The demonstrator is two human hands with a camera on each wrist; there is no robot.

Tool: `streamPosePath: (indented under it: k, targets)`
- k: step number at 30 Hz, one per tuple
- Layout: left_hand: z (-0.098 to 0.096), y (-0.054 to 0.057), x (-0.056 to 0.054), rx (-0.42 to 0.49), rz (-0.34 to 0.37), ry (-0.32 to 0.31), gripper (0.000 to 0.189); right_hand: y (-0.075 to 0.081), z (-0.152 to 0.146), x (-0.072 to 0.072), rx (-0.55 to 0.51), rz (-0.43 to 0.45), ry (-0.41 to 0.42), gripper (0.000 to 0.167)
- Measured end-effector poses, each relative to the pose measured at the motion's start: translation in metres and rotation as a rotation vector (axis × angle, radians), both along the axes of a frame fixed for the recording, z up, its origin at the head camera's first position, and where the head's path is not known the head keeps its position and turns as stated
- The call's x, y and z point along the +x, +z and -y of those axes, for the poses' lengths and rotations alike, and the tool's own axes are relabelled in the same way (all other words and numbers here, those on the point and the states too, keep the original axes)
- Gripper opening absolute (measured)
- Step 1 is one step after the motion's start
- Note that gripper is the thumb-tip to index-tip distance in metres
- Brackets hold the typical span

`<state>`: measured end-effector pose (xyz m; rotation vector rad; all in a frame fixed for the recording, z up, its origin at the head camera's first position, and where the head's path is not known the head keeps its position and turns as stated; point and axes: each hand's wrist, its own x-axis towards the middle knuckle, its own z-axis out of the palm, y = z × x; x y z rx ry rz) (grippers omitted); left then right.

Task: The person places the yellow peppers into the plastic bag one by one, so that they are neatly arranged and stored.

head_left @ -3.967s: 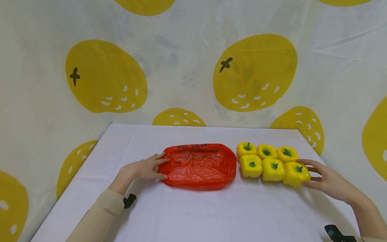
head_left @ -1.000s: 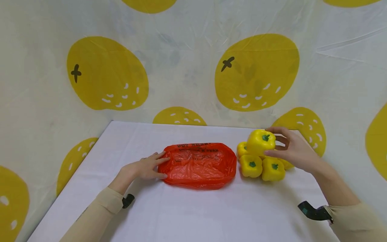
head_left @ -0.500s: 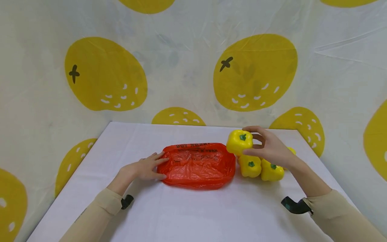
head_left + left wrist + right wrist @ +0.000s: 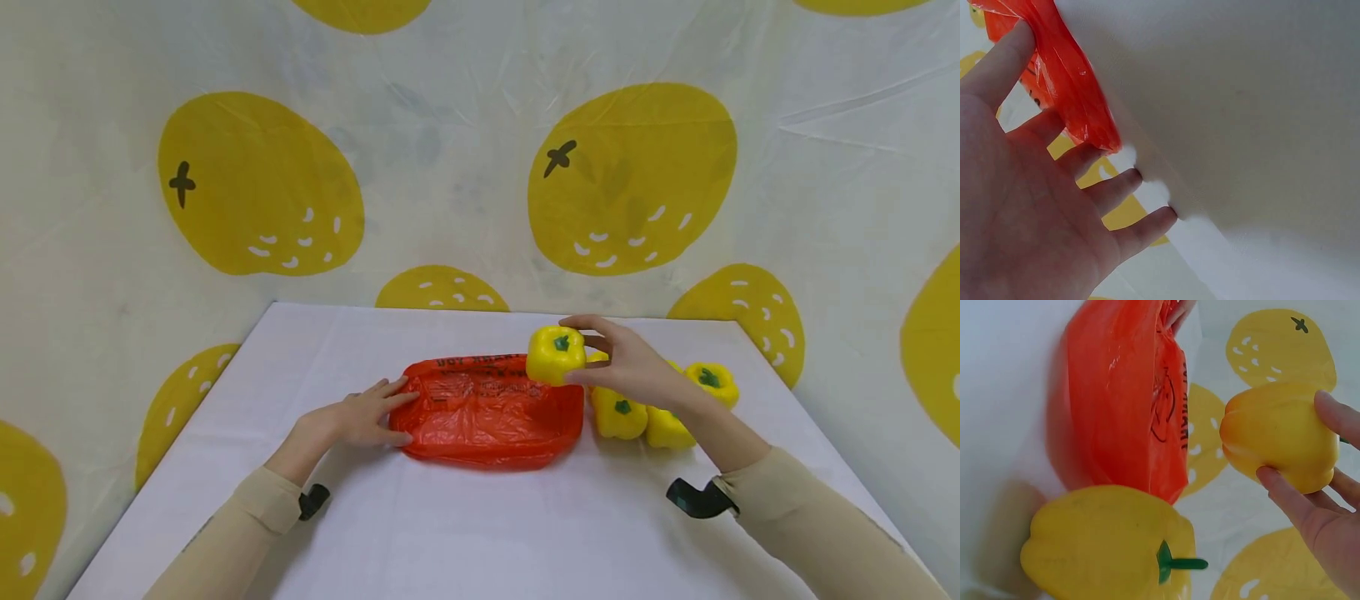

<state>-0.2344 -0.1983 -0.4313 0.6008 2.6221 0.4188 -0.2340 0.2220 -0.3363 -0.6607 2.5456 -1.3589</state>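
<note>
My right hand [image 4: 626, 362] grips a yellow bell pepper [image 4: 555, 356] with a green stem, raised over the right end of a red plastic bag [image 4: 483, 417]. In the right wrist view that pepper [image 4: 1279, 434] sits between thumb and fingers, apart from the bag [image 4: 1116, 394]. My left hand [image 4: 363, 417] rests on the bag's left end, fingers spread. From the left wrist, the hand [image 4: 1041, 187] shows straight fingers, some touching the red plastic [image 4: 1072, 81]. Several other yellow peppers [image 4: 621, 415] stand right of the bag, partly hidden by my right forearm.
A white-covered table [image 4: 480, 533] carries everything. Behind it hangs a pale cloth [image 4: 450, 167] printed with large yellow fruit. One pepper [image 4: 712, 383] stands at the far right of the group. A black wrist device [image 4: 699, 500] juts from my right sleeve.
My right hand took a pepper from the group's right end, lifted it, and carried it left over the red bag. My left hand has stayed on the bag.
</note>
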Motion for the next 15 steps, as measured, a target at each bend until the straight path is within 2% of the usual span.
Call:
streamPosePath:
  k: [11,15]
  targets:
    - [-0.001,0.001,0.001,0.002,0.003,-0.005,0.082,-0.006,0.022,-0.004,-0.027,0.06,0.008,0.071]
    - [-0.001,0.001,0.001,-0.004,0.0,-0.006,0.082,-0.01,0.031,-0.006,-0.027,0.072,-0.02,0.073]
